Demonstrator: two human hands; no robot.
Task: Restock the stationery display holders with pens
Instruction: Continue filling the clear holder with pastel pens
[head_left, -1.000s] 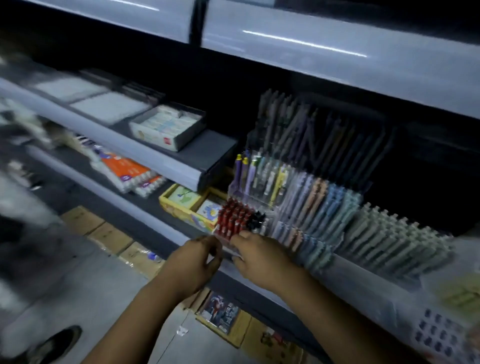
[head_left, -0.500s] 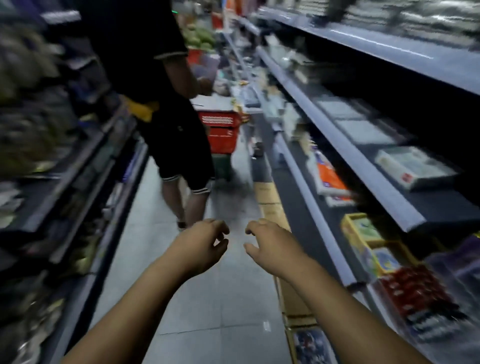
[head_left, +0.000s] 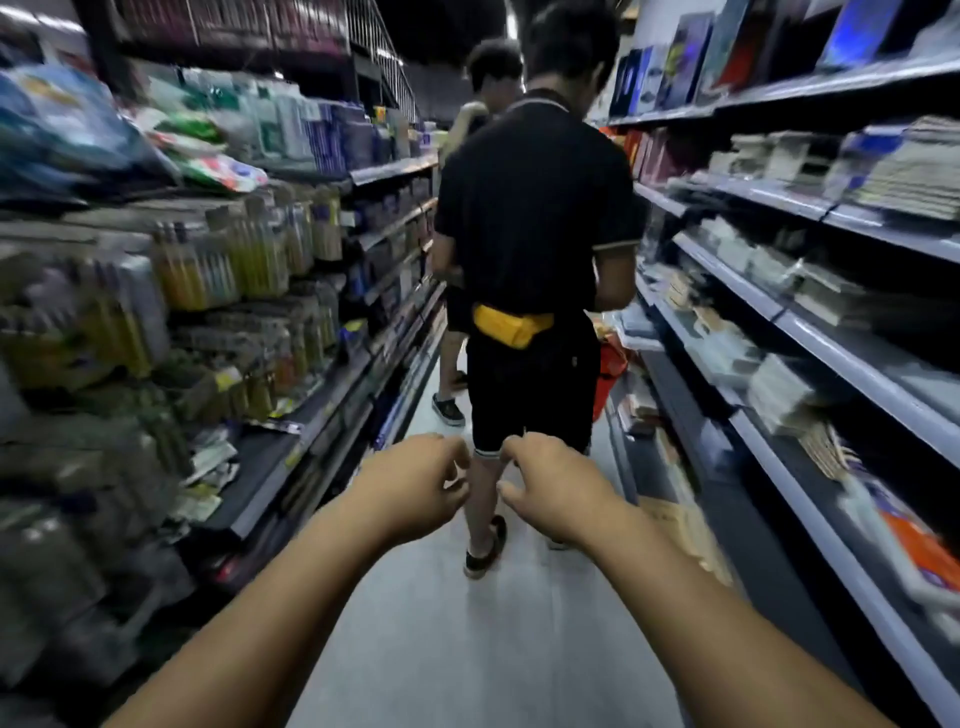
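Note:
My left hand (head_left: 415, 486) and my right hand (head_left: 556, 488) hang side by side over the aisle floor, a small gap between them. Their fingers curl loosely and nothing is in either hand. No pens and no pen display holders are in view now. The picture is blurred by motion.
A person in a black shirt with a yellow waist bag (head_left: 511, 325) stands close ahead in the aisle, a second person (head_left: 480, 119) beyond. A red basket (head_left: 610, 371) sits by the right shelves (head_left: 810, 332) of stationery. Shelves of bottles and packets (head_left: 218, 270) line the left.
The view has swung left, from the pen display on the right shelf to straight down the aisle. Both hands came off the pen holders and now hang with nothing in them.

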